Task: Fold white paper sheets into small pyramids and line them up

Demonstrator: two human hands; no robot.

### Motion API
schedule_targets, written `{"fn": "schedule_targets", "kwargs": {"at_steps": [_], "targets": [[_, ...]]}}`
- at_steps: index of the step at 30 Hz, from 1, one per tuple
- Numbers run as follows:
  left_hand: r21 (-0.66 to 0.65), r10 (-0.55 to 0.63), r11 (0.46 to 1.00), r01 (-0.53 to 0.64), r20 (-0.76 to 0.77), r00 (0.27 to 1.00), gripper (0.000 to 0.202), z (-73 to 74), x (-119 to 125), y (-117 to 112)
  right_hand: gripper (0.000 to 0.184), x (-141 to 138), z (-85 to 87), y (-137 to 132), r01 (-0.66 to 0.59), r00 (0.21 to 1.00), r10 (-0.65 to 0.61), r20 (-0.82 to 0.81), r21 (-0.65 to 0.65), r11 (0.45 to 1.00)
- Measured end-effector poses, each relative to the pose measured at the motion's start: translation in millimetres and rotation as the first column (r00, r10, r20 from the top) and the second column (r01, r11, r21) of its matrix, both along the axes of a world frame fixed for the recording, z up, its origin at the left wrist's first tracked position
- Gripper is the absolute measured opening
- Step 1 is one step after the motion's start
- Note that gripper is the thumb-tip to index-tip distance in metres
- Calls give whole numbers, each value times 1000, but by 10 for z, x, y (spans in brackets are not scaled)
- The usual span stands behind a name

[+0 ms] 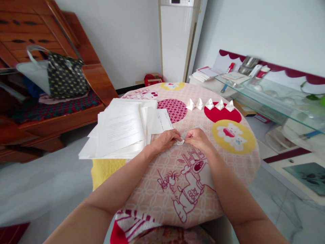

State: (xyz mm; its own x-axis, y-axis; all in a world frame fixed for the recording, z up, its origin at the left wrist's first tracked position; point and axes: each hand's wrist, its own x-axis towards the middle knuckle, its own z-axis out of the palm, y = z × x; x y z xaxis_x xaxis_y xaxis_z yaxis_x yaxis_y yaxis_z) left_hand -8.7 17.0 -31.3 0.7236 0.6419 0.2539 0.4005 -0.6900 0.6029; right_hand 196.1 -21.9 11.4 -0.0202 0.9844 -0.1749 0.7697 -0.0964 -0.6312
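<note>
A small piece of folded white paper (180, 141) lies between my hands near the middle of the round table. My left hand (167, 139) is closed on its left side, the fingertips pressing it. On the other side my right hand (198, 138) is pinched at the paper's right edge; whether its fingertips grip the paper is hard to see. Beyond my right hand stand several folded paper boats (209, 104) in a row. A spread stack of white paper sheets (119, 130), some printed, lies left of my left hand.
A patterned pink cloth (162, 189) covers the table. Right of it is a glass shelf unit (274, 98) with cups and small items. A wooden bench (63, 118) with a dotted bag (66, 74) stands at the left. Behind the table rises a white upright cabinet-like appliance (176, 40).
</note>
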Motion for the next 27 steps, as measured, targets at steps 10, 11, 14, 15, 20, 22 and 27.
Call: {"fn": "schedule_targets", "kwargs": {"at_steps": [10,11,14,15,20,22,27], "targets": [[-17,9,1000,-10,-32,999,33,47,0,13,14,-151,6,-16,-11,993,6,115,48,999],[-19,13,1000,-14,-36,999,33,58,-1,13,17,-174,-3,-9,-15,989,11,147,29,999],[-28,10,1000,-11,-34,999,34,72,-2,9,21,-220,-12,22,-16,977,19,210,-15,1000],[-32,12,999,-13,-29,1000,35,69,-2,4,22,-228,-7,31,-19,975,24,220,-25,1000],[-47,107,993,-107,-7,994,29,14,32,-38,20,-228,12,50,-26,969,39,242,-57,998],[-52,146,988,-146,2,989,27,-11,61,-45,19,-222,1,48,-32,969,42,242,-44,998],[-52,190,980,-190,7,982,34,-29,87,-17,18,-216,-20,36,-39,972,42,230,-18,999]]}}
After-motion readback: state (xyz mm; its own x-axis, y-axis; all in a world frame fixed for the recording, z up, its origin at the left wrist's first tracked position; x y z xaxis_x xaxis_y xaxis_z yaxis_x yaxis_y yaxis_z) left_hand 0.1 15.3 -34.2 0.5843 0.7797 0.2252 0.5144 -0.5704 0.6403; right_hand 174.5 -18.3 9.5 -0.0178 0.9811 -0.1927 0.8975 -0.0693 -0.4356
